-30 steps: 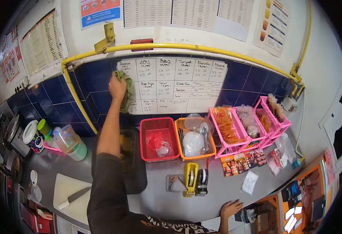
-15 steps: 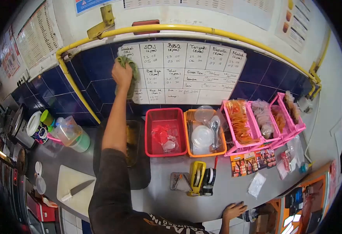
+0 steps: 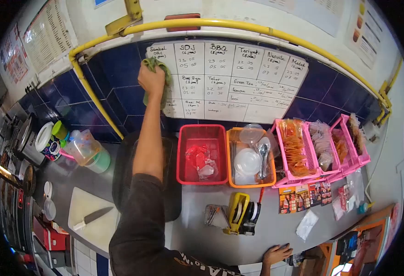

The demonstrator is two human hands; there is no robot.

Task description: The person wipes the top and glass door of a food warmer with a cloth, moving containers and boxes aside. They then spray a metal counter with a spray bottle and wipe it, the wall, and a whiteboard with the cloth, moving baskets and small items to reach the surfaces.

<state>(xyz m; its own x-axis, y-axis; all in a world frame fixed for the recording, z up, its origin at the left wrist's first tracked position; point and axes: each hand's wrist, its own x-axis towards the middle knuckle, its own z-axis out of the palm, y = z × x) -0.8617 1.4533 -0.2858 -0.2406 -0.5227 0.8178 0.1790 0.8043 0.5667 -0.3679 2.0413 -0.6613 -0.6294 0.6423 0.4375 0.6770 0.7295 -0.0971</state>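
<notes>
My left hand (image 3: pixel 151 79) is raised against the tiled wall and grips a green cloth (image 3: pixel 162 78). The cloth is pressed on the left edge of the white tiles with handwritten date columns (image 3: pixel 232 83). My left arm in a dark sleeve stretches up over the counter. My right hand (image 3: pixel 276 253) rests flat on the front edge of the steel counter (image 3: pixel 197 239), fingers spread, holding nothing.
Below the written tiles stand a red bin (image 3: pixel 202 155), an orange bin with lids (image 3: pixel 250 158) and pink baskets of packets (image 3: pixel 321 149). A yellow tape dispenser (image 3: pixel 238 212) sits mid-counter. A knife (image 3: pixel 93 217) lies on a white board (image 3: pixel 91 221). Containers (image 3: pixel 84 149) stand left. A yellow pipe (image 3: pixel 238 25) runs above.
My left hand with the cloth has moved up the written tiles, from the lower rows to the top-left column. The view has tilted. My right hand stays on the counter edge.
</notes>
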